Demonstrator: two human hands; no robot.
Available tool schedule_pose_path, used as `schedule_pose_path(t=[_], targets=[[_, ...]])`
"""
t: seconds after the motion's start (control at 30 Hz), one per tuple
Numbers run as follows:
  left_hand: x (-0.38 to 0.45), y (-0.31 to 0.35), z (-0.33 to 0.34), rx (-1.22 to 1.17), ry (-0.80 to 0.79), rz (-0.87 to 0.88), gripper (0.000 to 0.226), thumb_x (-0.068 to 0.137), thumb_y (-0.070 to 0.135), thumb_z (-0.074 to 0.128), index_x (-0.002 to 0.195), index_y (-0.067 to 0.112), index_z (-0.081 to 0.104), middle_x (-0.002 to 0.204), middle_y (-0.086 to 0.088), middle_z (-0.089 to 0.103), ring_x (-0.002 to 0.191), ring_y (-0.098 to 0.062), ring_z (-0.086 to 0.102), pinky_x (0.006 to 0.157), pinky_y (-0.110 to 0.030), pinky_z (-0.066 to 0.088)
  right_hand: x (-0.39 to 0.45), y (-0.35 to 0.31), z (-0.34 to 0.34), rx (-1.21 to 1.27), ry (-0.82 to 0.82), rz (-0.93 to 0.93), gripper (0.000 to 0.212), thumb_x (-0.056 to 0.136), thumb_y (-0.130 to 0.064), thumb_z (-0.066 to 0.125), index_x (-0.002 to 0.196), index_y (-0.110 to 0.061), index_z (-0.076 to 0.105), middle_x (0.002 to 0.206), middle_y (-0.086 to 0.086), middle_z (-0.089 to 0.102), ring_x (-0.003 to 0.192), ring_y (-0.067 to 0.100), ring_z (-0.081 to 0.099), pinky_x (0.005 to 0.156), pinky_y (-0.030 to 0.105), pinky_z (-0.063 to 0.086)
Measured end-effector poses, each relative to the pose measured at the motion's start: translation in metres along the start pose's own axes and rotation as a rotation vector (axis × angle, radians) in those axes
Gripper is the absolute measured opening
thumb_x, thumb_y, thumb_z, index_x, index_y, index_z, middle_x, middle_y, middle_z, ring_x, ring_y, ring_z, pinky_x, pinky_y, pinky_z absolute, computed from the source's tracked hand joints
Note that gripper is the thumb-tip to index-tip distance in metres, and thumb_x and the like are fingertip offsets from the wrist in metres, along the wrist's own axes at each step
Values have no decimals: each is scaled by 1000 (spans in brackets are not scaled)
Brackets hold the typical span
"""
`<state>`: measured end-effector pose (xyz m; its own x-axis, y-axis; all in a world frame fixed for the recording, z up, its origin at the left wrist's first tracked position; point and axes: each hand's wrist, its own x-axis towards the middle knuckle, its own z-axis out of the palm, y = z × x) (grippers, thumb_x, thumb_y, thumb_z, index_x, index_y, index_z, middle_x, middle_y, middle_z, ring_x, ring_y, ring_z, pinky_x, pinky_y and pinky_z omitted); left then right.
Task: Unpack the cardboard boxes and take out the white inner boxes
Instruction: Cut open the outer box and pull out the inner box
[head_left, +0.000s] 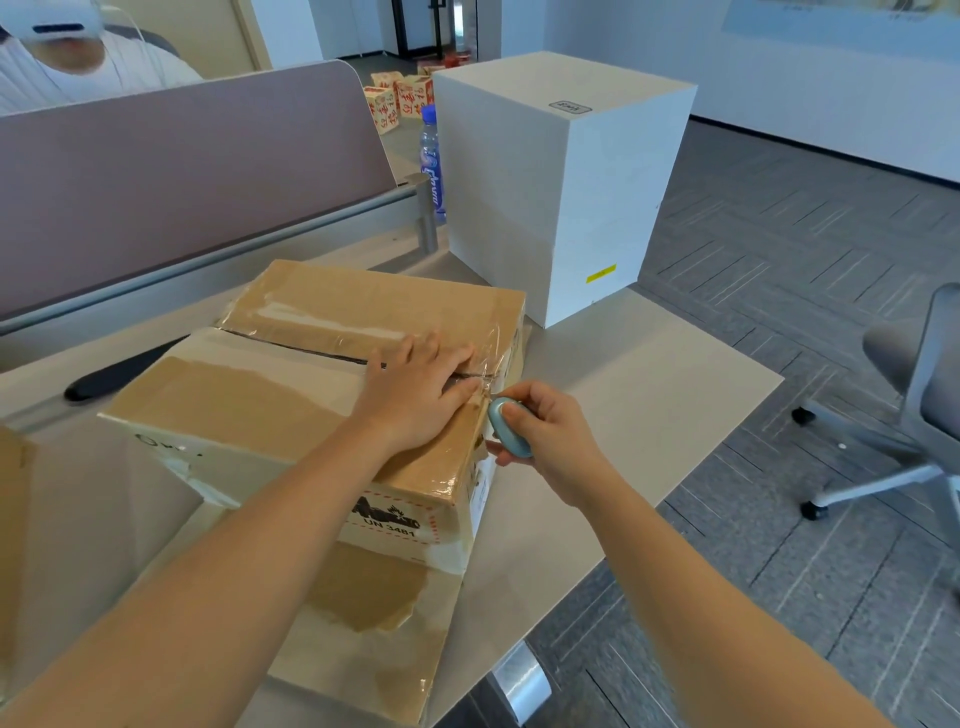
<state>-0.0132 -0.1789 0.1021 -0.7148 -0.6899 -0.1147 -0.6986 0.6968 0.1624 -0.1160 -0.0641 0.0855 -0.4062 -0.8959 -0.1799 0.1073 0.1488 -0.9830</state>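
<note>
The cardboard box (322, 395) lies on the near middle of the desk (649, 374), taped with clear tape, and its top seam is partly open on the left side. A label with the text "UN 3481" is on its near side. The left hand (415, 395) lies flat on the top of the box near its right end, with straight fingers pressing on the tape over the seam. The right hand (545, 436) is just beside the right end of the box, with fingers and thumb curled around a small blue cutter (509, 426); the tip of the cutter is at the taped edge, but I cannot tell if a blade touches it. A flat piece of cardboard (374, 639) lies under the box toward the near edge.

Far right on the desk a white inner box (550, 182) stands upright, with a yellow sticker low on its right side. A water bottle (431, 161) stands just left of it. A mauve partition (182, 176) runs along the far left, and another person sits behind it. Right of the desk there is grey carpet (779, 218) and an office chair (914, 405).
</note>
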Motion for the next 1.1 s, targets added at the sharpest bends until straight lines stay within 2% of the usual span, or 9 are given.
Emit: schedule_pose_path(t=[0.47,0.53,0.57,0.6,0.67,0.77,0.87,0.97,1.1], targets=[[-1,-11,-6,-14,-13,16,51,95,52,31,143,36,28,157,2,13,145,-22,7,116,-45,10,-8,-3,-15,-90,100,8,10,93,-4,46,94,-11,53,91,3,52,65,15,54,54,15,53],[0,-4,-11,-69,13,-5,37,96,48,34,123,28,50,137,5,44,135,-26,31,109,-44,24,-4,-10,-27,-191,141,-23,11,94,-7,46,100,-14,52,88,-4,50,63,13,55,56,14,50],[1,2,-14,-101,46,-23,30,96,45,35,100,24,55,110,8,54,117,-25,46,97,-41,34,-1,-14,-33,-245,151,-44,12,94,-9,46,104,-13,52,88,-6,50,65,13,56,58,14,49],[2,9,-17,-119,85,-47,31,96,44,36,81,20,50,88,8,52,96,-23,51,83,-36,37,3,-19,-40,-296,155,-67,16,94,-10,47,110,-11,52,89,-6,50,69,14,56,62,15,48],[2,25,-22,-124,114,-98,36,94,42,40,68,18,42,74,4,47,80,-20,47,69,-32,33,11,-28,-53,-397,145,-96,24,94,-11,48,118,-9,50,93,-3,50,80,17,54,74,24,47],[3,53,-23,-126,106,-103,29,92,37,47,92,10,57,98,-5,58,96,-24,50,78,-34,40,25,-38,-75,-500,118,-87,30,92,-12,53,121,-7,46,98,2,47,91,18,47,79,30,41],[3,87,-18,-95,127,-108,38,93,35,47,119,7,54,121,-7,55,115,-26,46,96,-36,38,36,-39,-100,-627,31,-95,12,90,-10,55,101,-9,48,92,1,47,88,18,45,74,26,35],[8,117,-2,-17,136,-118,40,94,34,45,127,11,49,130,-5,50,123,-22,41,101,-32,31,48,-33,-127,-711,-52,-97,8,89,-9,56,96,-8,52,77,-4,47,84,18,45,68,23,35],[10,140,33,34,113,-144,42,94,37,42,130,15,44,129,-2,47,122,-19,39,99,-28,26,59,-11,-154,-835,-163,-65,25,88,-11,57,112,-2,59,97,7,55,88,19,48,58,22,35]])
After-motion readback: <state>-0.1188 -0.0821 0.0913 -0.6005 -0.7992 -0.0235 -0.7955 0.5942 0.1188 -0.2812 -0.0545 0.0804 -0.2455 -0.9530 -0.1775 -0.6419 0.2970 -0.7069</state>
